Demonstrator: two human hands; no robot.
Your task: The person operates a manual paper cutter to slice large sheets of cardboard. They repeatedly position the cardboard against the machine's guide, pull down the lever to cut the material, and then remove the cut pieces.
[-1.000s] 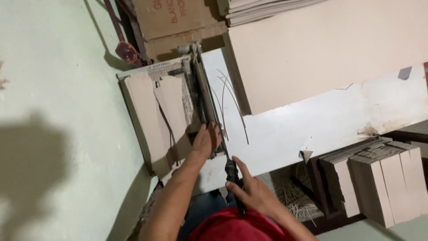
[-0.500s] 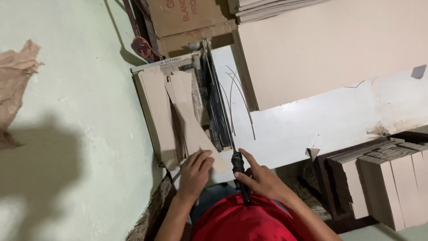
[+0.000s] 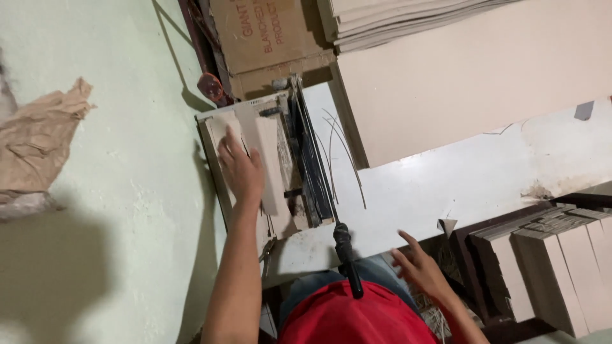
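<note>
Left hand (image 3: 241, 171): moved up onto the cut card strips (image 3: 266, 159) left of the cutter blade (image 3: 312, 165), fingers spread flat.
Right hand (image 3: 421, 267): released the black lever handle (image 3: 347, 258), now right of it, fingers spread, empty.

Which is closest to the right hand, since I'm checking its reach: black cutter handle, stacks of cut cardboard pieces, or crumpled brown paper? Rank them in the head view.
From the right hand:
1. Black cutter handle, just to its left.
2. Stacks of cut cardboard pieces, to its right.
3. Crumpled brown paper, far left.
</note>
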